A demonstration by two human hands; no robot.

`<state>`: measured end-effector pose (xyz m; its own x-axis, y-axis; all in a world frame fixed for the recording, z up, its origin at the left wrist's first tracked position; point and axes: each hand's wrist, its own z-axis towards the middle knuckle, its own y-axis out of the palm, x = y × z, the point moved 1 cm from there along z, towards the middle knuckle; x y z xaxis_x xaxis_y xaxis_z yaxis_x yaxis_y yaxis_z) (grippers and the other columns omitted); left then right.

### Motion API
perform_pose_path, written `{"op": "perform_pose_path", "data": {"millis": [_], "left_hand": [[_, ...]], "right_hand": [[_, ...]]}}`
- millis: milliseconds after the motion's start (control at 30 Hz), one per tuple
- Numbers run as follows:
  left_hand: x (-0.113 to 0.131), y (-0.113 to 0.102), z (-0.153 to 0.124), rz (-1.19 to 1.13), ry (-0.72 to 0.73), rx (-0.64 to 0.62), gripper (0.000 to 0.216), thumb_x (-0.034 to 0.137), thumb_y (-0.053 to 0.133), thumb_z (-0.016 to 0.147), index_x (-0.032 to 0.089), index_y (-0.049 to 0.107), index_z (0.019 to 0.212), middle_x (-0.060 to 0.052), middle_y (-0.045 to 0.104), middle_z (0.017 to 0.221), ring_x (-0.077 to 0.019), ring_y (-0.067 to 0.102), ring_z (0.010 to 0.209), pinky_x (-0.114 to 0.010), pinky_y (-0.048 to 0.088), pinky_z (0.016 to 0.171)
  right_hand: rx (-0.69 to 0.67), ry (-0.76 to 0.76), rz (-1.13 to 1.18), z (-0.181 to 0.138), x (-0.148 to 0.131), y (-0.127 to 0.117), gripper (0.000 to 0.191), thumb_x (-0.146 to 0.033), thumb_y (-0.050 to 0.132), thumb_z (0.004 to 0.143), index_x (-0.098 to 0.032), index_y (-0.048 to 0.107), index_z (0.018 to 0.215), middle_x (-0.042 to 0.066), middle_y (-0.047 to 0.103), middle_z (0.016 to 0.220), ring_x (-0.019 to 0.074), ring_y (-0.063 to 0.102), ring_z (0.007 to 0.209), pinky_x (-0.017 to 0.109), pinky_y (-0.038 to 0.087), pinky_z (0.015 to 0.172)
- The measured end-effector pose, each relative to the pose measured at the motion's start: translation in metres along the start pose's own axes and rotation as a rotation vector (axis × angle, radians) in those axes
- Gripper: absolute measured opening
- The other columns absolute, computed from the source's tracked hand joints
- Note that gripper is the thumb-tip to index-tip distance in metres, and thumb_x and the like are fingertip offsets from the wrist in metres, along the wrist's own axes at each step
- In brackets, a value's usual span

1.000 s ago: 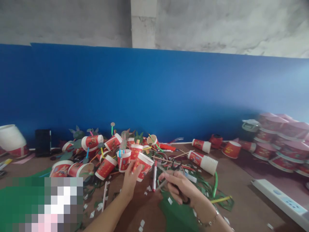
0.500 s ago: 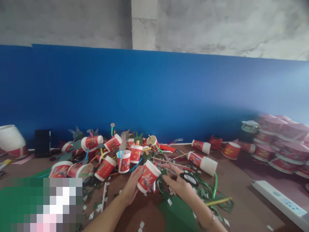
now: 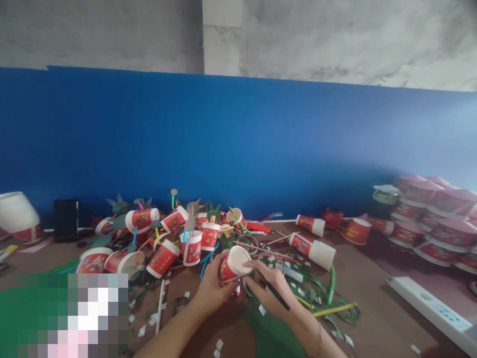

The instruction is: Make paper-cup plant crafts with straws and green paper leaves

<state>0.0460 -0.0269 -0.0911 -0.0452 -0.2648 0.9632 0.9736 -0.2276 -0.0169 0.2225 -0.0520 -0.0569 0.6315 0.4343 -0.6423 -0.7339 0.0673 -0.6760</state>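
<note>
Paper cup (image 3: 233, 265) in left hand (image 3: 210, 292), base hidden

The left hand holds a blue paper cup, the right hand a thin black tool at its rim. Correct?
No: in the head view the paper cup is red with a white inside, not blue. The left hand holds it, the right hand a thin black tool at its rim.

Cup held mid-table, clutter behind and to both sides.
The cup (image 3: 233, 266) sits between the left hand (image 3: 210, 291) and the right hand (image 3: 266, 293), which has scissors (image 3: 276, 295) in it, above the table (image 3: 372, 303). Behind and left of it lies a heap of cups (image 3: 167, 233); behind and right, a stack of cups (image 3: 315, 250). Far right stand piled bowls (image 3: 439, 223), with a power strip (image 3: 432, 308) before them. A wall panel (image 3: 238, 144) backs the table.
</note>
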Motion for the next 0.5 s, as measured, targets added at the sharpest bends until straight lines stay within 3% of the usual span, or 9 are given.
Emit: {"op": "perform_pose_path", "data": {"millis": [100,167,333,500], "left_hand": [[-0.001,0.001,0.002,-0.186,-0.043,-0.116,0.065,0.030,0.074,0.064,0.019,0.047,0.122,-0.012,0.059,0.118,-0.0268,0.056,0.108,-0.038,0.045,0.092],[-0.002,0.000,0.001,-0.164,-0.050,-0.125,0.070,0.032,0.075,0.064,0.018,0.044,0.125,-0.013,0.057,0.122,-0.0273,0.054,0.112,-0.040,0.042,0.097],[-0.006,-0.004,-0.006,0.228,0.162,0.087,0.074,0.032,0.070,0.070,0.019,0.037,0.134,-0.016,0.040,0.139,-0.0301,0.035,0.131,-0.046,0.028,0.107],[-0.001,-0.002,-0.010,0.481,0.346,0.023,0.036,0.028,0.060,0.079,0.022,0.054,0.113,-0.015,0.032,0.144,-0.0302,0.033,0.132,-0.048,0.029,0.106]], "right_hand": [[0.004,0.035,0.010,0.001,0.001,-0.001,0.024,-0.030,0.051,0.084,-0.019,0.061,0.102,-0.004,0.052,0.055,0.0122,0.047,0.049,0.023,0.037,0.053],[-0.032,0.025,0.039,0.000,-0.001,-0.002,0.020,-0.033,0.048,0.087,-0.019,0.061,0.093,-0.002,0.056,0.058,0.0123,0.050,0.052,0.023,0.039,0.055],[-0.093,-0.042,-0.035,-0.002,-0.009,-0.002,0.026,-0.037,0.042,0.091,-0.019,0.059,0.084,0.003,0.063,0.066,0.0142,0.056,0.056,0.024,0.039,0.056],[-0.074,-0.044,-0.053,-0.002,-0.006,0.004,0.028,-0.038,0.040,0.091,-0.019,0.061,0.087,0.003,0.063,0.066,0.0154,0.059,0.057,0.024,0.041,0.057]]}}
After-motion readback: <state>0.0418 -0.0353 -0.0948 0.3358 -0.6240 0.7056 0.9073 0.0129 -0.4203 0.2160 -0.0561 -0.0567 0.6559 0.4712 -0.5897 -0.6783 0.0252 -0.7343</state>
